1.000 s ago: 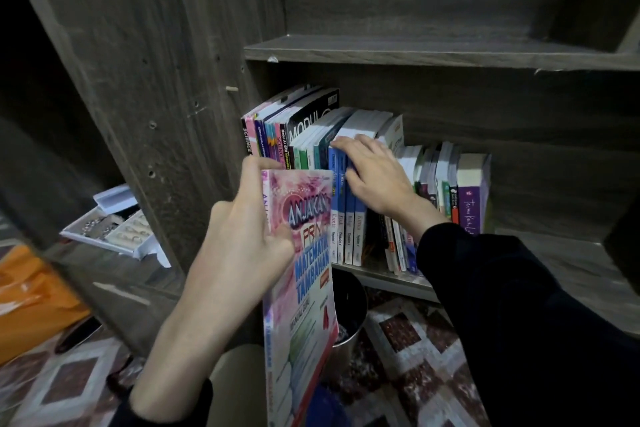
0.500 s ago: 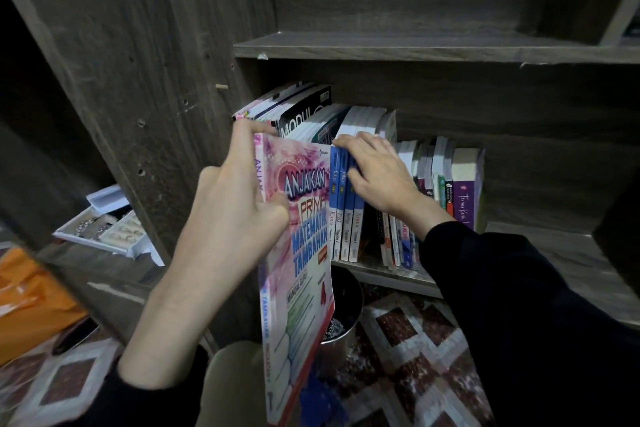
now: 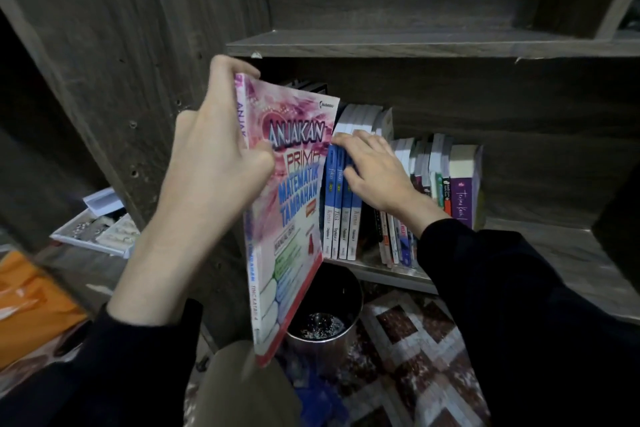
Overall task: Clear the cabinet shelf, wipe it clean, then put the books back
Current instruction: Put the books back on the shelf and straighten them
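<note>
My left hand point(image 3: 214, 163) grips a pink workbook point(image 3: 291, 218) by its spine and holds it upright in front of the left end of the cabinet shelf point(image 3: 388, 272). A row of books stands on that shelf: blue-spined books point(image 3: 337, 218), thinner white ones, and a purple book point(image 3: 462, 201) at the right end. My right hand point(image 3: 374, 173) presses with straight fingers on the tops of the blue books. The pink workbook hides the leftmost books in the row.
A metal bin point(image 3: 322, 326) stands on the patterned floor just under the shelf edge. A white tray of small items point(image 3: 97, 229) lies on a lower ledge at the left, beside an orange bag point(image 3: 27, 305). An upper shelf board point(image 3: 415, 43) runs above the books.
My left hand has raised the pink workbook and brought it closer to the row, now covering the leftmost books. My right hand stays on the blue books.
</note>
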